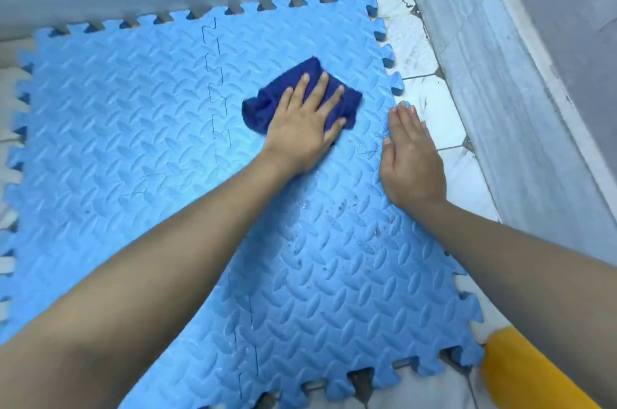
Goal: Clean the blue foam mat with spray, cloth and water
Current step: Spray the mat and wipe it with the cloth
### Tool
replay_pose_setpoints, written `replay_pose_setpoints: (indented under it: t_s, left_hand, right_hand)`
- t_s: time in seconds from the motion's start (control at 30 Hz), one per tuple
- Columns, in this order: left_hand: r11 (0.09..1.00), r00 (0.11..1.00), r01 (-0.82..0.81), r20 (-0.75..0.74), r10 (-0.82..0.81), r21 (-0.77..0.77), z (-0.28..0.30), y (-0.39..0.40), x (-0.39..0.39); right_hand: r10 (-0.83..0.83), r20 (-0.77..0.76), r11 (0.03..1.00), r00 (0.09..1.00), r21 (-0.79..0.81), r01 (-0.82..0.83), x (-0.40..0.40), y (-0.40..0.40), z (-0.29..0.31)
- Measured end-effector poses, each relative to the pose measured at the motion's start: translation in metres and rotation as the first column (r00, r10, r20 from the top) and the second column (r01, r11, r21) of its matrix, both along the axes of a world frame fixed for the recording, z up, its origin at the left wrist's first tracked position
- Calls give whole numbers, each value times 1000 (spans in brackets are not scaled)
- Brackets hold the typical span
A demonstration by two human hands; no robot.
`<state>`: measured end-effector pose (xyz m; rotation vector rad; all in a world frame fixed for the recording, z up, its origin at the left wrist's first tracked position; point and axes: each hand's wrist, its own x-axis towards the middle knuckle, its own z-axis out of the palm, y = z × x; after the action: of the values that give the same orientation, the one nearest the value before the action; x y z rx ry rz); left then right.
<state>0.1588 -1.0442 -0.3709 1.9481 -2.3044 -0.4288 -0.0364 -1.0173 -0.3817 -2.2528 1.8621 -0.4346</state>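
The blue foam mat (133,128), made of interlocking tiles with a leaf-like embossed pattern, covers most of the floor. A crumpled dark blue cloth (267,104) lies on its upper middle part. My left hand (303,128) presses flat on the cloth with fingers spread. My right hand (410,158) rests flat on the mat's right edge, fingers together, holding nothing. Wet drops and a sheen show on the mat just below both hands. No spray bottle is in view.
White floor tiles (430,108) with dark smudges run along the mat's right side. Grey marble walls (500,101) close in at the back and right. A yellow sleeve (521,375) shows at the bottom right corner.
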Motion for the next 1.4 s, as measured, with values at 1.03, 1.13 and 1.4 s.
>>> replay_pose_setpoints:
  t_s: [1.03,1.13,1.4]
  left_hand:
    - [837,838,-546,68,542,52,6,249,176]
    - [731,738,-674,57,672,105,11,257,194]
    - [997,996,-60,56,62,-38,3,316,41]
  right_hand:
    - [35,-151,890,988,454,38,38,51,29]
    - [63,-132,884,989,468,6,29,50,43]
    - [71,-174,972,982,232,-29,-11,158,15]
